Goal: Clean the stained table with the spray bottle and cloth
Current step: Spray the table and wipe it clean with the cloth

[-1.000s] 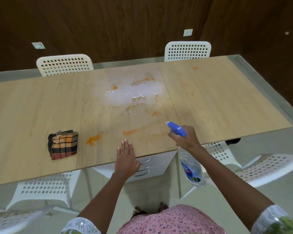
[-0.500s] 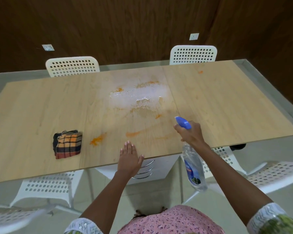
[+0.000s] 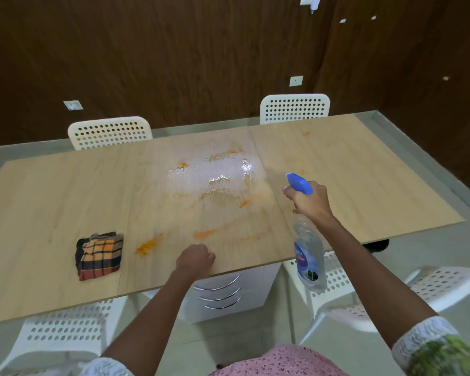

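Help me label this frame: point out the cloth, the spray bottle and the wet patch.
cloth (image 3: 99,255), head view, middle of the folded checked fabric.
spray bottle (image 3: 308,256), head view, clear body at the label.
wet patch (image 3: 215,176), head view, middle of the glistening area.

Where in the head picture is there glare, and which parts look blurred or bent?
Head view: glare sits on the wet patch mid-table; the cloth and left hand are slightly motion-blurred; the table edges curve from the wide-angle lens.

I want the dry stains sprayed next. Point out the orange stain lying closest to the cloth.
The orange smear just right of the plaid cloth, near the table's front edge. The other stains lie further right or back by the wet patch.
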